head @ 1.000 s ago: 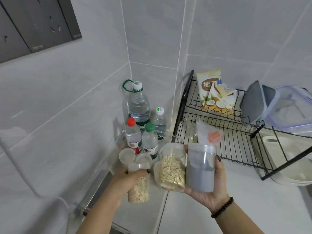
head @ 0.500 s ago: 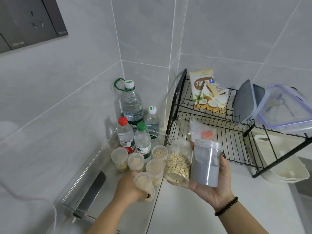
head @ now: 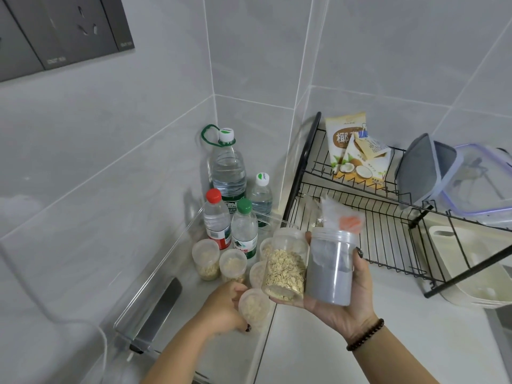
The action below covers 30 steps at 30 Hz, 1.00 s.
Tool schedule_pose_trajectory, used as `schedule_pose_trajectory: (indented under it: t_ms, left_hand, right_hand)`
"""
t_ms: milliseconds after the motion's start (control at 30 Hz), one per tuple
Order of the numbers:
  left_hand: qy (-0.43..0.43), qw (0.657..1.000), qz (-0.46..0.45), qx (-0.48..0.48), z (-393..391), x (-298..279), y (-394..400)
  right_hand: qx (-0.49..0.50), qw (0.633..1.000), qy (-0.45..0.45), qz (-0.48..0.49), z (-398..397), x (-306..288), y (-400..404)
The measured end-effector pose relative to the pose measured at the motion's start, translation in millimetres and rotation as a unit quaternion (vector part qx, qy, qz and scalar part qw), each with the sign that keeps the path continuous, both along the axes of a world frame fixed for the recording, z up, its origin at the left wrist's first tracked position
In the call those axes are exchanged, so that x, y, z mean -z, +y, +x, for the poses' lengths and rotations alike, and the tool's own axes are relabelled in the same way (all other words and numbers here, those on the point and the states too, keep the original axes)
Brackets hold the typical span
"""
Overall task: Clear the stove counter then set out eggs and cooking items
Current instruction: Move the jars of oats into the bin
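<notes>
Head view: two jars are held side by side in the right hand (head: pixel 343 306), raised above the surface (head: pixel 360 342): a clear jar of oats (head: pixel 285 268) on the left and a jar of grey powder (head: pixel 329 270) on the right, with the fingers curled round the grey one. A small cup of oats (head: pixel 253 307) is gripped by the left hand (head: pixel 221 309), low beside a transparent tray (head: pixel 155 284) in the corner. Several more small cups (head: pixel 206 257) with oats are stood in that tray, touching one another. Behind them four water bottles are grouped: a tall one with a green handle (head: pixel 228 173), one with a red cap (head: pixel 217 217), one with a green cap (head: pixel 244 228) and a smaller one with a white cap (head: pixel 261 194). A black wire rack (head: pixel 388 225) is set to the right, where a coconut snack bag (head: pixel 357 151) is leaned against the tiled wall and a plastic box (head: pixel 482 181) is propped. A dark socket panel (head: pixel 63 31) is mounted on the left wall.
</notes>
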<state>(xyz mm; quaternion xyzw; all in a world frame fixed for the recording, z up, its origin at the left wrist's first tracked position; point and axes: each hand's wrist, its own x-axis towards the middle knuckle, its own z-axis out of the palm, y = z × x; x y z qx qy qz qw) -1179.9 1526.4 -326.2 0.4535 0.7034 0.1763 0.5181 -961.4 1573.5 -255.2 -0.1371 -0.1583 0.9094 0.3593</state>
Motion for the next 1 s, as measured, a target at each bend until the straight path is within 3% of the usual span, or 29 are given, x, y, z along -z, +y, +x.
schedule_pose_trajectory:
  t_ms: [133,333,533,767,1000]
  left_hand:
    - [-0.008,1.0,0.008,-0.016,-8.4,-23.8,-5.1]
    - [-0.174,0.952,0.103,-0.23,-21.3,-82.7,5.5]
    - [-0.161,0.967,0.125,-0.151,-20.2,-110.6,-4.2]
    - [-0.077,0.975,0.131,-0.164,-21.5,-104.3,-13.8]
    - [-0.123,0.964,0.119,-0.206,-27.2,-96.1,-17.0]
  right_hand:
    - [-0.013,1.0,0.009,0.006,-6.2,-5.7,6.2]
    - [-0.07,0.997,-0.01,0.021,-15.6,3.2,12.8]
    - [-0.065,0.995,-0.075,0.009,-38.9,7.6,10.6]
    - [-0.075,0.989,-0.13,0.017,-54.7,12.3,8.5]
    - [-0.1,0.986,-0.132,0.02,-56.1,14.5,9.1]
